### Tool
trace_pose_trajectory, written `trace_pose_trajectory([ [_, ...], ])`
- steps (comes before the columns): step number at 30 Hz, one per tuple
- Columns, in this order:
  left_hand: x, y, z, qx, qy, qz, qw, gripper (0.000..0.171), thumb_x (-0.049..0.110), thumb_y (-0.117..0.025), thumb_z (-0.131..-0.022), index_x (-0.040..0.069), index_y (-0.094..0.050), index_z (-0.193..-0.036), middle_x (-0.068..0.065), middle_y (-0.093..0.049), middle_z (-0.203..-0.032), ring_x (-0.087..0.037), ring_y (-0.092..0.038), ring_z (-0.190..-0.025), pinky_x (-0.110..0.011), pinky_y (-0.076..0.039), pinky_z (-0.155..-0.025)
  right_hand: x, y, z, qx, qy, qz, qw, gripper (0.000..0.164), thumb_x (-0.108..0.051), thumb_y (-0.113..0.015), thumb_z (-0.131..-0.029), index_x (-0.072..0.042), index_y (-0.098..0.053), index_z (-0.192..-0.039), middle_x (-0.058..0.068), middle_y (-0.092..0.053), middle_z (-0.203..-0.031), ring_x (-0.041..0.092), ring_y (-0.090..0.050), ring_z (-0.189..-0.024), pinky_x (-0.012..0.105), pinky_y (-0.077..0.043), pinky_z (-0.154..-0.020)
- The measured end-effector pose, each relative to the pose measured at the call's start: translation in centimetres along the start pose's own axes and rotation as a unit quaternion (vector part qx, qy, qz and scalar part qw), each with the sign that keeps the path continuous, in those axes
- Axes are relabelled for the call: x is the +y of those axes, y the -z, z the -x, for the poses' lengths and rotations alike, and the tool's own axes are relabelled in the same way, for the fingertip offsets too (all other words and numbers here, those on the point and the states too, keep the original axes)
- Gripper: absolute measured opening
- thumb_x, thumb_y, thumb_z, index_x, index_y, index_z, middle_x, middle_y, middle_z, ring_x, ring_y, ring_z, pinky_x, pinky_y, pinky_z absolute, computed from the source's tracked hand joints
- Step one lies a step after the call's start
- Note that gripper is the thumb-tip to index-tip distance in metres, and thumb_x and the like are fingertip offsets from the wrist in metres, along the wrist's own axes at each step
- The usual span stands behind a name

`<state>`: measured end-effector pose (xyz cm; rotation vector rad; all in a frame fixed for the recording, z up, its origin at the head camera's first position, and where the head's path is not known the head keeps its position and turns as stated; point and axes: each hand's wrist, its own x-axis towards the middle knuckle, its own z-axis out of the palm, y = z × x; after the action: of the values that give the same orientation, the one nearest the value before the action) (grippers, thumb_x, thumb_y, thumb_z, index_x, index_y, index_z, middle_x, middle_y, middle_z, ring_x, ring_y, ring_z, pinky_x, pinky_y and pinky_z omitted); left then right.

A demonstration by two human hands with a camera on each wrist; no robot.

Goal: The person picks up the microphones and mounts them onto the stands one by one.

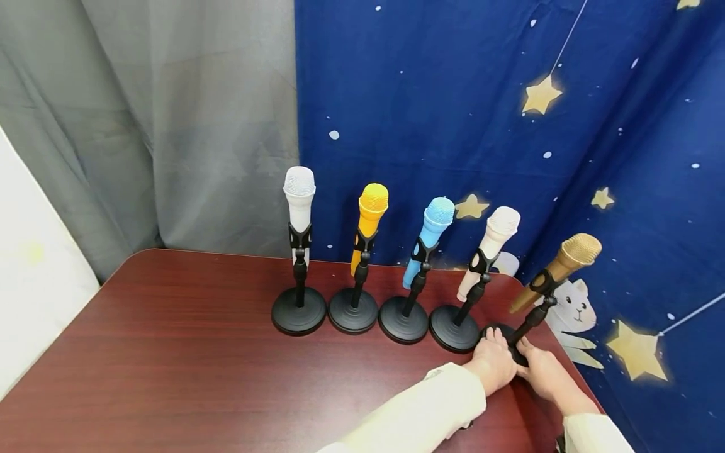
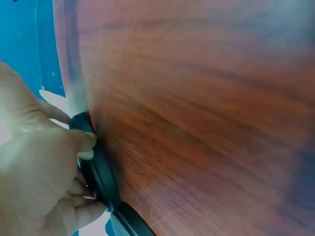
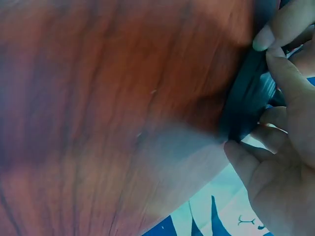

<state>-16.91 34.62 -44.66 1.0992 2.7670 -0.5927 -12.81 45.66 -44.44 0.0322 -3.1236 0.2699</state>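
Observation:
At the right end of a row, a gold microphone (image 1: pixel 566 261) leans in the clip of a black desk stand (image 1: pixel 532 324). Both hands hold that stand's round base (image 3: pixel 246 96). My left hand (image 1: pixel 491 363) grips its left side, with the thumb against the rim in the left wrist view. On the right side, my right hand (image 1: pixel 546 372) has thumb and fingers about the rim. The hands nearly meet at the front and cover much of the base. Just left stands a cream microphone (image 1: pixel 491 248) on its own black base (image 1: pixel 455 330).
Further left along the row are a blue microphone (image 1: pixel 432 229), a yellow microphone (image 1: pixel 369 217) and a white microphone (image 1: pixel 299 201), each on a black stand. They stand on a dark red wooden table (image 1: pixel 198 352). Behind hang a grey curtain (image 1: pixel 221 126) and a blue star-patterned curtain (image 1: pixel 425 94).

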Motion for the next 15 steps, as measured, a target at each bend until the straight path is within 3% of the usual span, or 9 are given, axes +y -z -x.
trace_pose_trajectory([
  [3, -0.4, 0.4, -0.9, -0.007, 0.016, 0.019, 0.9997, 0.047, 0.042, -0.025, -0.103, 0.032, -0.022, -0.149, 0.012, -0.020, -0.155, -0.009, -0.019, -0.144, -0.020, -0.028, -0.111, 0.2, 0.2, -1.1, -0.003, -0.004, -0.004, 1.000, 0.089, -0.060, -0.055, -0.085, 0.017, -0.047, -0.129, 0.040, -0.042, -0.133, 0.054, -0.055, -0.109, 0.058, -0.046, -0.090],
  [6, -0.7, 0.6, -1.6, -0.007, 0.024, 0.025, 0.9994, 0.048, 0.043, -0.027, -0.102, 0.031, -0.022, -0.149, 0.011, -0.020, -0.156, -0.009, -0.019, -0.144, -0.020, -0.028, -0.111, 0.4, 0.3, -2.1, -0.012, -0.011, -0.010, 1.000, 0.076, -0.042, -0.065, -0.086, 0.016, -0.046, -0.130, 0.040, -0.040, -0.134, 0.054, -0.053, -0.112, 0.059, -0.045, -0.092],
  [8, -1.0, 0.5, -2.0, -0.002, 0.027, 0.030, 0.9992, 0.049, 0.042, -0.028, -0.102, 0.030, -0.023, -0.149, 0.011, -0.020, -0.156, -0.008, -0.019, -0.144, -0.020, -0.027, -0.111, 0.6, 0.2, -2.5, -0.013, -0.015, -0.010, 1.000, 0.075, -0.041, -0.065, -0.086, 0.015, -0.045, -0.132, 0.039, -0.039, -0.136, 0.054, -0.051, -0.114, 0.059, -0.044, -0.093],
  [15, -1.5, -0.2, -2.2, 0.041, 0.011, 0.035, 0.9985, 0.053, 0.044, -0.040, -0.099, 0.027, -0.029, -0.148, 0.009, -0.026, -0.155, -0.008, -0.021, -0.144, -0.021, -0.023, -0.114, 1.0, -0.3, -2.7, 0.000, -0.019, -0.010, 1.000, 0.073, -0.038, -0.065, -0.088, 0.015, -0.043, -0.134, 0.040, -0.039, -0.136, 0.054, -0.050, -0.116, 0.059, -0.043, -0.095],
])
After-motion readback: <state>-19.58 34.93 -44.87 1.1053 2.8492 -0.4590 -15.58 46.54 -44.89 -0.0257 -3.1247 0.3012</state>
